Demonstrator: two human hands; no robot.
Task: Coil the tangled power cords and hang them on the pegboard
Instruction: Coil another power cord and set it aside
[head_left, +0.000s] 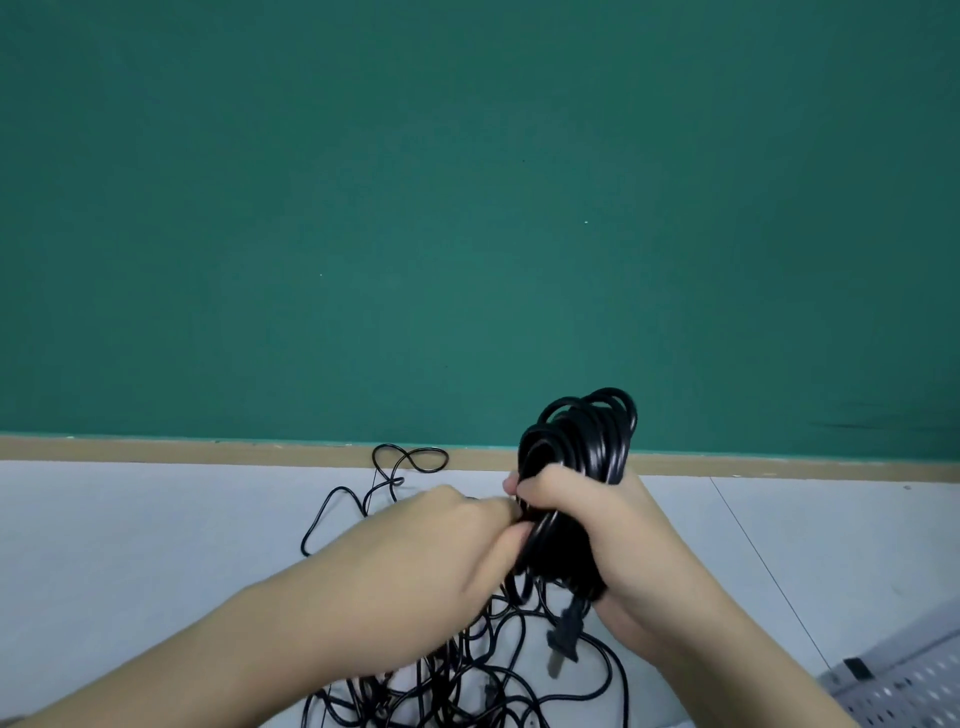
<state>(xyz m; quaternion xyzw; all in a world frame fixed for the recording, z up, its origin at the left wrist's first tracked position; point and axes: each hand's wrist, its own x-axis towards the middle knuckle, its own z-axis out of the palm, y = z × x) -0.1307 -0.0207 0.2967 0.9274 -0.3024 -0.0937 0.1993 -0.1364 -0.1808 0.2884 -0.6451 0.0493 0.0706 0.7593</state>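
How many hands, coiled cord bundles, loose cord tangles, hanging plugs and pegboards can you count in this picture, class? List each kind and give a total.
Hands: 2, the left hand and the right hand
Coiled cord bundle: 1
Loose cord tangle: 1
Hanging plug: 1
Pegboard: 1
Total: 6

- Coiled cord (576, 452): middle of the bundle hidden inside the right hand (587, 525); loop count unreadable.
- Left hand (447, 551): fingertips hidden behind the coil, grip unclear.
- Tangled cords (467, 670): partly covered by both forearms, cut off by the bottom edge; number of cords can't be told.
- Plug (563, 642): prongs blurred.
- Pegboard (904, 686): only a corner shows, cut by the right and bottom edges; small black item on it too small to identify.
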